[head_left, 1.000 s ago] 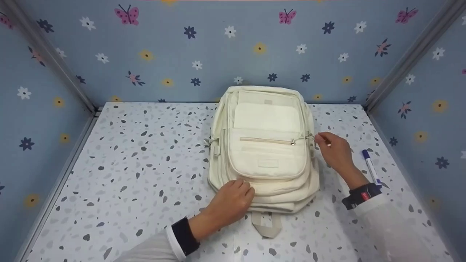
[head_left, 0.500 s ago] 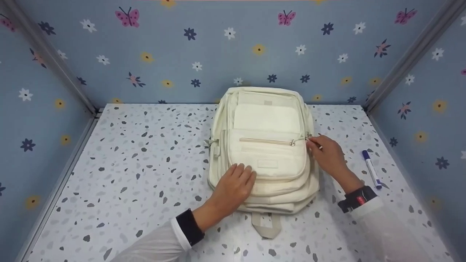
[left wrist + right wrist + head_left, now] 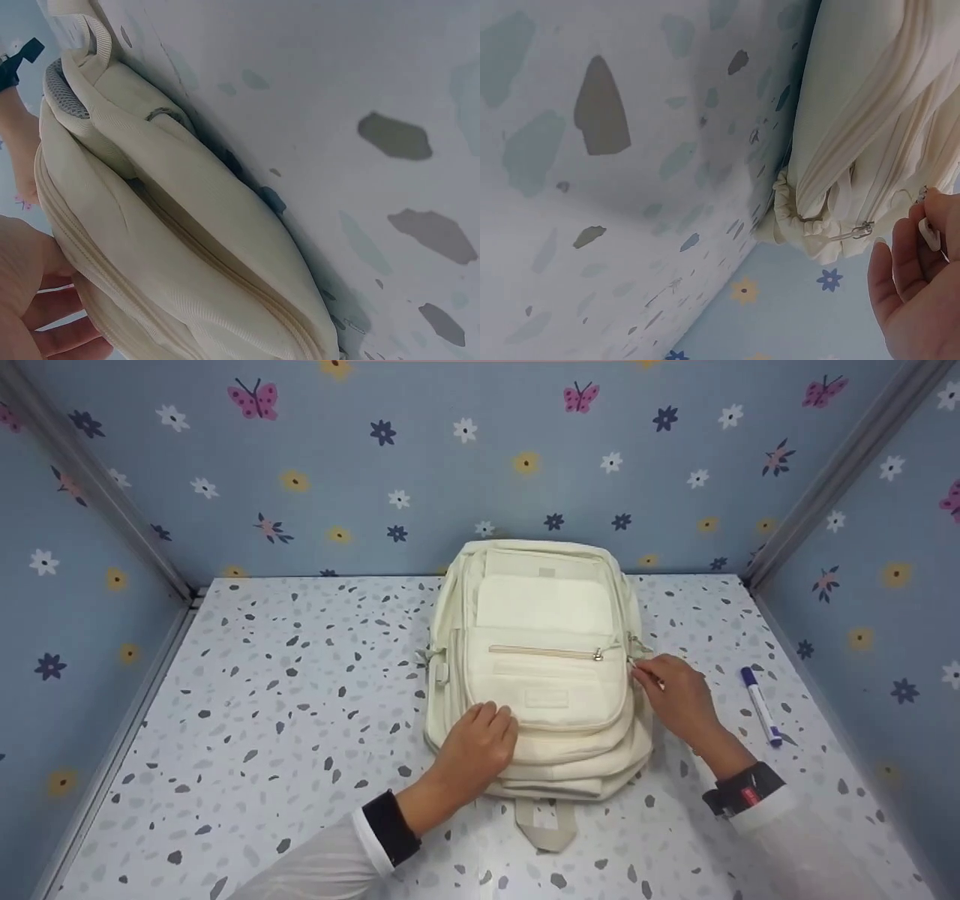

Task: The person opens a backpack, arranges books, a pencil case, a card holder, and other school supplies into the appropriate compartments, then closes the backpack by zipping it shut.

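Note:
A cream backpack [image 3: 547, 604] lies on its back, its grab loop [image 3: 546, 836] toward the person. My left hand [image 3: 478, 746] grips the lower left edge of the front pocket; in the left wrist view its fingers [image 3: 64, 319] curl at the pocket's seam. At the pocket's right side, my right hand [image 3: 679, 694] pinches a small zipper pull. That pull's pale tab [image 3: 930, 234] shows between the fingers in the right wrist view. Another zipper pull [image 3: 864, 229] hangs nearby on a neighbouring compartment. Across the front pocket runs a short beige zipper [image 3: 544, 651], its slider at the right end.
A white marker with a purple cap [image 3: 761, 706] lies on the speckled tabletop [image 3: 300, 697], right of the backpack. Blue flower-patterned panels [image 3: 450, 465] enclose the back and both sides. The backpack's top end is close to the back panel.
My right hand has moved left to the pocket's edge, then slightly toward the person with the zipper pull. My left hand has shifted up onto the front pocket's lower edge.

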Demonstrator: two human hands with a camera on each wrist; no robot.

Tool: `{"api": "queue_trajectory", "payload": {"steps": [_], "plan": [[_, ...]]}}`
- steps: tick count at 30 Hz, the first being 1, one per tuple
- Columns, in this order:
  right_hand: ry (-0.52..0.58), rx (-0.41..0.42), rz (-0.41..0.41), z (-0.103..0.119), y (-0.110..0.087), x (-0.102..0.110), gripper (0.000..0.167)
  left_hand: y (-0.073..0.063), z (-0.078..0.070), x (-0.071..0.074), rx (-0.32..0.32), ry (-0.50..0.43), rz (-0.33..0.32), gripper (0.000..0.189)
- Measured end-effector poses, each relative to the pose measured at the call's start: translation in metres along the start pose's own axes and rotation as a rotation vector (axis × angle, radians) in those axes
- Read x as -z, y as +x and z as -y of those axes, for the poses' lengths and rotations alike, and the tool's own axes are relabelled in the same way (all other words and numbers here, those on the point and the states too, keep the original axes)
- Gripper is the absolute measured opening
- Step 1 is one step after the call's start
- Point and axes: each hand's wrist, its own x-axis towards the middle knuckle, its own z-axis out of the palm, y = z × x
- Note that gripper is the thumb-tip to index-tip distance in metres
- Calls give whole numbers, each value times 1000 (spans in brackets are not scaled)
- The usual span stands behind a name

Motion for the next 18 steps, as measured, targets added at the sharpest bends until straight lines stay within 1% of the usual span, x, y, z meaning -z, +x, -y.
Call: {"api": "queue_trajectory", "payload": {"steps": [8, 13, 18], "plan": [[7, -44, 23, 7, -19, 2, 16, 1, -1, -1, 21, -31, -8, 25], [22, -37, 26, 12, -27, 3, 14, 1, -1, 1, 36, -46, -5, 24], [31, -48, 40, 18, -38, 5, 14, 2, -1, 2, 45, -50, -1, 23]]}}
